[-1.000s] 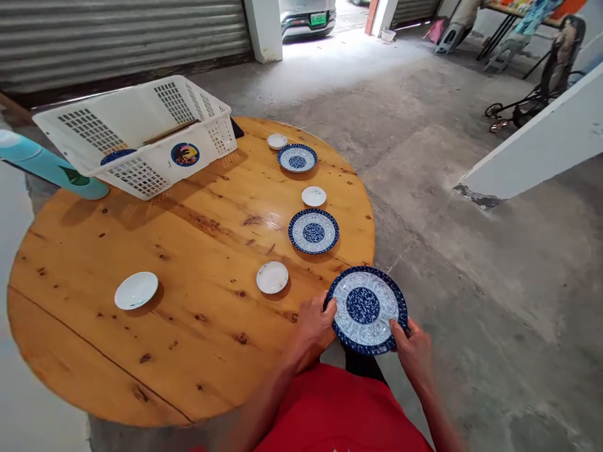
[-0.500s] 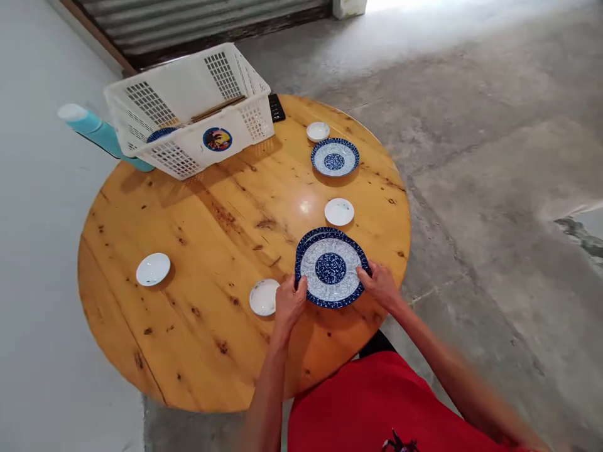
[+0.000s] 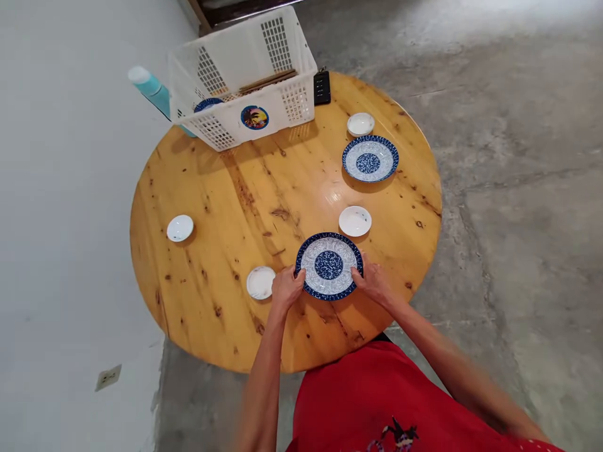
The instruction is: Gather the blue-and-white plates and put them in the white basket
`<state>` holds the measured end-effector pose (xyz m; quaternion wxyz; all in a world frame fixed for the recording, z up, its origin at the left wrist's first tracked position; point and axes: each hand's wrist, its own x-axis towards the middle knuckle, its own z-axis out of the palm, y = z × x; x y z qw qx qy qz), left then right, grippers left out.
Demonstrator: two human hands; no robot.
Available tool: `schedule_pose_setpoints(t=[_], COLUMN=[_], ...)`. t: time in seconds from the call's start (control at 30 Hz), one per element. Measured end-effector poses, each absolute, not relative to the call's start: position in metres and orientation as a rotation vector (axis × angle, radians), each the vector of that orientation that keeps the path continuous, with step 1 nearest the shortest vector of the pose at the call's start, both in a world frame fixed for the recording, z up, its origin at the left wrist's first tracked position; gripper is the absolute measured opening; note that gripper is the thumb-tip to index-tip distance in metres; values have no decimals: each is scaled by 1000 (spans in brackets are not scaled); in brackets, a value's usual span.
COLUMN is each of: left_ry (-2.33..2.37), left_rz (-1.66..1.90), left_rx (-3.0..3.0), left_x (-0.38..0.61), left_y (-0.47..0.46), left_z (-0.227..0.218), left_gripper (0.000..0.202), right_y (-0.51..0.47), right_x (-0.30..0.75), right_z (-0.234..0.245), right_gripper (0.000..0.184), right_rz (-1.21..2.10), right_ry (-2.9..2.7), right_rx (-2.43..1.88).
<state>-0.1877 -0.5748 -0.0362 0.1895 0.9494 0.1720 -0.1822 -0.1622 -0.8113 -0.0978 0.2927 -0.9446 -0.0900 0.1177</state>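
Note:
A blue-and-white patterned plate [image 3: 328, 265] lies near the front edge of the round wooden table [image 3: 235, 207], stacked on a second plate of the same kind. My left hand [image 3: 286, 289] grips its left rim and my right hand [image 3: 373, 282] grips its right rim. A small white saucer [image 3: 260, 282] sits just left of my left hand, and another small white saucer [image 3: 355, 221] lies just behind the plate. A third patterned plate [image 3: 370, 158] rests farther back on the right.
A white plastic basket [image 3: 245, 81] stands at the table's back, holding a blue plate and chopsticks. A teal bottle [image 3: 153, 91] leans behind it and a black remote [image 3: 322, 86] lies beside it. Two more saucers sit at the left [image 3: 179, 228] and far right [image 3: 360, 123]. A white wall runs along the left.
Both hands carried the plate from off the table's edge onto the other plate on the table and set it down there. The camera has shifted to look more steeply down.

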Motion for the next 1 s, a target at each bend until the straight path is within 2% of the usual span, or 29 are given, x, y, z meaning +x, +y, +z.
schedule_pose_setpoints(t=[0.3, 0.43, 0.6, 0.67, 0.83, 1.0], left_ry=[489, 472, 494, 515, 407, 350], left_rz=[-689, -791, -735, -676, -493, -369], left_rx=[2850, 2869, 2884, 2832, 2506, 2315], left_x=[-173, -167, -170, -173, -174, -175], left_y=[-575, -572, -565, -561, -554, -553], left_z=[-25, -21, -29, -38, -68, -83], left_gripper=[41, 44, 47, 46, 37, 34], right_y=[-804, -802, -801, -800, -794, -790], right_x=[-153, -155, -161, -161, -154, -150], right_z=[-90, -95, -106, -111, -122, -116], right_gripper=[62, 62, 62, 54, 21, 15], right_rz=[534, 523, 424, 373, 319, 323], right_ry=[-242, -228, -136, -95, 38, 83], right_rx=[-2598, -2594, -2486, -2395, -2137, -2052])
